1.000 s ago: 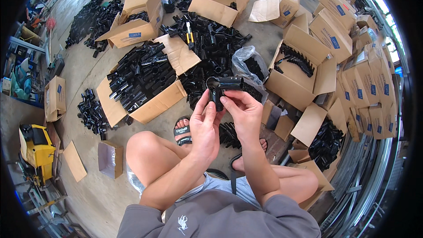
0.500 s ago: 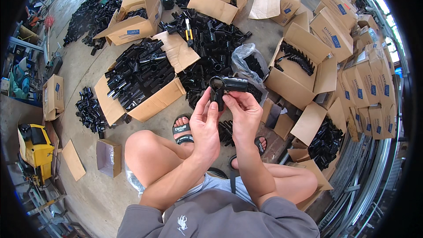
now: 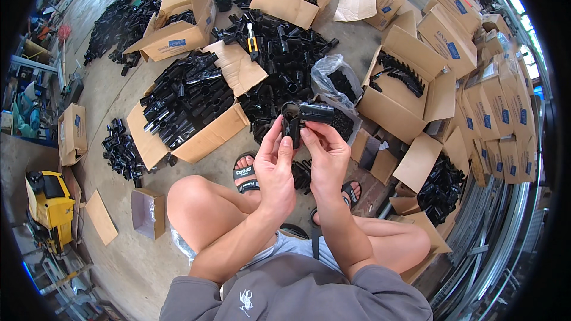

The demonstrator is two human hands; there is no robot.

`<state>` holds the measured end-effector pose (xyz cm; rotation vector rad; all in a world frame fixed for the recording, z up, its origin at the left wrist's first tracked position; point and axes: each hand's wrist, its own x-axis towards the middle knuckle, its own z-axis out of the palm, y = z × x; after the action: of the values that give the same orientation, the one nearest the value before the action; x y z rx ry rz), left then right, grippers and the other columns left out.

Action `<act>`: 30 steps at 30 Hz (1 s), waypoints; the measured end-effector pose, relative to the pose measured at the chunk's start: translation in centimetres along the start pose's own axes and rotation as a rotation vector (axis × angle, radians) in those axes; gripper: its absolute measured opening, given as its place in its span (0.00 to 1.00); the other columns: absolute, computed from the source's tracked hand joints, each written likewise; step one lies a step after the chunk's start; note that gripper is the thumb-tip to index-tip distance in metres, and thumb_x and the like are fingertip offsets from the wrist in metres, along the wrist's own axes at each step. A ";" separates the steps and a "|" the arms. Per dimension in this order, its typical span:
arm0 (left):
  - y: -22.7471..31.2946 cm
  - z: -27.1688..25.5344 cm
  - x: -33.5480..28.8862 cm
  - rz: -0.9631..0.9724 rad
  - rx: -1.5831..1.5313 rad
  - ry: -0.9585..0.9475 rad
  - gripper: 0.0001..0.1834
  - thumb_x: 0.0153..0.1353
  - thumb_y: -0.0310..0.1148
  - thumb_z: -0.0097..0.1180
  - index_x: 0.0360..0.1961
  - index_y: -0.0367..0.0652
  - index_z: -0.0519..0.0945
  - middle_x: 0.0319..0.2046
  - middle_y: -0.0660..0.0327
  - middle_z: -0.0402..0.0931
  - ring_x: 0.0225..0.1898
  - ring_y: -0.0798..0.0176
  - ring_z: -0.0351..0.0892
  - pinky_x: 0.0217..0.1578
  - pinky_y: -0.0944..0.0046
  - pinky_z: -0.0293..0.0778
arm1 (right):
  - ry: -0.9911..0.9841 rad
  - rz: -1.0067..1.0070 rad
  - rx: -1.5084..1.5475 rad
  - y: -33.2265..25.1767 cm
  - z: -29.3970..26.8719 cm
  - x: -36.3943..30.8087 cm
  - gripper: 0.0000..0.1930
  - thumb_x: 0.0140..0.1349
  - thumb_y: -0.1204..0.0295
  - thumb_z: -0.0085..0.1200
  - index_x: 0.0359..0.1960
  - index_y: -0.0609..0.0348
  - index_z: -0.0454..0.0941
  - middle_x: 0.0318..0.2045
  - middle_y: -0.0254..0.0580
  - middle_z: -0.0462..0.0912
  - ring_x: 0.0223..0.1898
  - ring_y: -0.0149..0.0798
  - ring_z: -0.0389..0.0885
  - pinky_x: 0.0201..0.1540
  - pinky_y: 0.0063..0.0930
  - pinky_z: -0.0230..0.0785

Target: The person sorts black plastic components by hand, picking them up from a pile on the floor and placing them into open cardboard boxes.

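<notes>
Above a pile of similar parts, both hands hold one black tubular pipe fitting [image 3: 316, 112] with a ring-shaped end and two tube-like arms. My left hand [image 3: 276, 169] is closed on its left side, thumb and fingers around the downward arm. Fingertips of my right hand [image 3: 325, 153] pinch it under the arm that points right. Behind the hands lies the heap of black fittings [image 3: 291, 53], with a yellow-and-black cutter-like tool [image 3: 252, 44] on it. To the right of the fitting stands a clear plastic bag [image 3: 326, 74] with black parts in it.
An open carton [image 3: 214, 137] full of black tubes stands left of the hands. Another open carton [image 3: 389, 116] with a row of fittings is at the right, near stacked closed boxes [image 3: 485, 101]. Metal profiles [image 3: 493, 249] lie along the right edge. A yellow machine [image 3: 53, 208] stands far left.
The fitting has turned slightly in my fingers, its right arm now showing a smoother side. My right hand has shifted a little left; both hands still hold the fitting.
</notes>
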<state>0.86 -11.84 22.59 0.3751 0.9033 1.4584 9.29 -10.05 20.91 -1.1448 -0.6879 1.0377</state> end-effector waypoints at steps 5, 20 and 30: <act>-0.4 -0.1 0.1 -0.002 0.011 -0.013 0.26 0.77 0.31 0.54 0.74 0.44 0.68 0.50 0.65 0.83 0.50 0.72 0.79 0.55 0.65 0.75 | -0.009 0.004 0.004 0.1 -0.1 0.1 0.09 0.63 0.79 0.68 0.45 0.61 0.87 0.37 0.31 0.88 0.31 0.17 0.74 0.33 0.14 0.65; -0.4 0.0 -0.1 -0.001 0.026 0.004 0.25 0.76 0.23 0.51 0.72 0.37 0.69 0.60 0.56 0.79 0.55 0.67 0.79 0.59 0.62 0.77 | 0.067 -0.138 -0.228 -0.2 0.4 -0.7 0.06 0.65 0.73 0.68 0.39 0.63 0.87 0.39 0.37 0.87 0.34 0.26 0.79 0.36 0.21 0.72; -1.0 -0.2 0.1 0.056 0.079 -0.008 0.25 0.76 0.24 0.52 0.72 0.36 0.68 0.55 0.59 0.82 0.54 0.70 0.80 0.57 0.66 0.77 | 0.066 -0.082 -0.170 -0.3 0.4 -0.7 0.09 0.63 0.74 0.68 0.42 0.65 0.88 0.41 0.43 0.87 0.38 0.32 0.85 0.41 0.26 0.77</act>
<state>1.40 -11.93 21.66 0.4678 0.9526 1.4743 8.77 -10.53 21.36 -1.2812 -0.7760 0.8808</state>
